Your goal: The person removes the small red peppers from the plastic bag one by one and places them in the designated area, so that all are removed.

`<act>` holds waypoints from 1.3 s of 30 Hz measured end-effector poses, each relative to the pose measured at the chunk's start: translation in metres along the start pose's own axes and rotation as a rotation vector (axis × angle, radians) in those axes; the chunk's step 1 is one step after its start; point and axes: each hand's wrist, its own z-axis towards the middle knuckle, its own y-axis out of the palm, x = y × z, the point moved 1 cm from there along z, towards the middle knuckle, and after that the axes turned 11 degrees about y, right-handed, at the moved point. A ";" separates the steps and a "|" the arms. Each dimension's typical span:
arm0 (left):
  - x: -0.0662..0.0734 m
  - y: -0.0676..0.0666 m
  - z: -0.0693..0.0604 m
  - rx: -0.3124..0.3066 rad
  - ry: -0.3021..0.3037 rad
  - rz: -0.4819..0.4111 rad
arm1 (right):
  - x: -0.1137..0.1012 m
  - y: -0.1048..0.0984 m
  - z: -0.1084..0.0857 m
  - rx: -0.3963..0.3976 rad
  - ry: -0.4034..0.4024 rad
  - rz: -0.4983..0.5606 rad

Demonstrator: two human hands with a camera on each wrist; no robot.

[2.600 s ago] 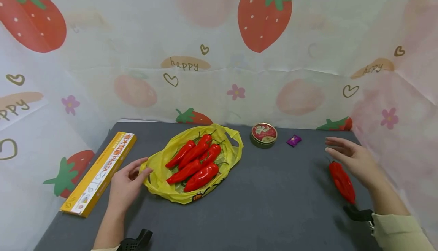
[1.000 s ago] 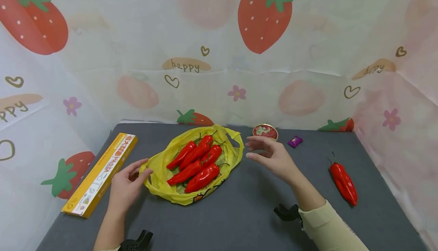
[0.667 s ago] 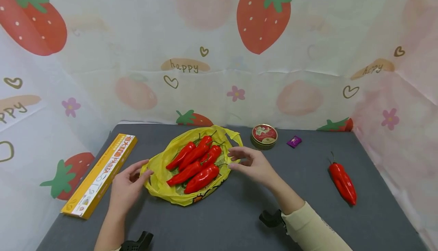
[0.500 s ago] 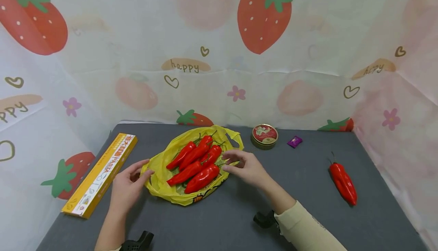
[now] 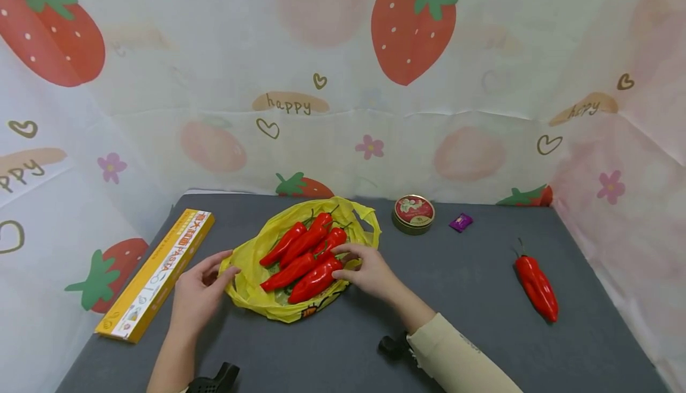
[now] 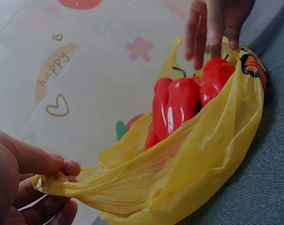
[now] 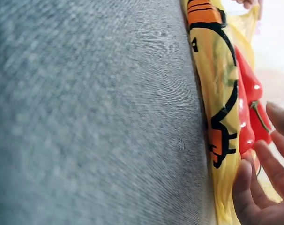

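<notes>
A yellow plastic bag (image 5: 248, 292) lies spread on the dark table with several red peppers (image 5: 292, 269) inside. My left hand (image 5: 197, 292) pinches the bag's left edge between thumb and fingers; the left wrist view shows the gathered plastic (image 6: 53, 183) in its grip. At the bag's right side my right hand (image 5: 370, 274) hangs over the nearest pepper (image 5: 316, 280), thumb and fingers apart around its stem end. In the right wrist view the fingers of that hand (image 7: 268, 187) are spread beside the peppers (image 7: 247, 112); whether they touch is unclear.
A yellow pasta box (image 5: 155, 277) lies left of the bag. Behind and to the right stand a round red-lidded tin (image 5: 414, 213) and a small purple packet (image 5: 461, 221). A single red pepper (image 5: 537, 289) lies at the far right.
My right hand has moved left from beside the lone pepper, past the tin, to the peppers in the bag. My left hand has stayed on the bag's edge.
</notes>
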 end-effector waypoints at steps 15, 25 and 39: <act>0.000 0.001 0.000 0.003 0.026 0.004 | 0.000 0.005 0.005 0.010 0.005 -0.305; -0.001 0.001 -0.001 0.014 0.030 -0.012 | -0.004 -0.003 0.005 -0.070 0.016 -0.399; 0.000 0.001 0.001 0.009 0.037 0.002 | -0.013 -0.044 -0.010 -0.133 0.112 0.449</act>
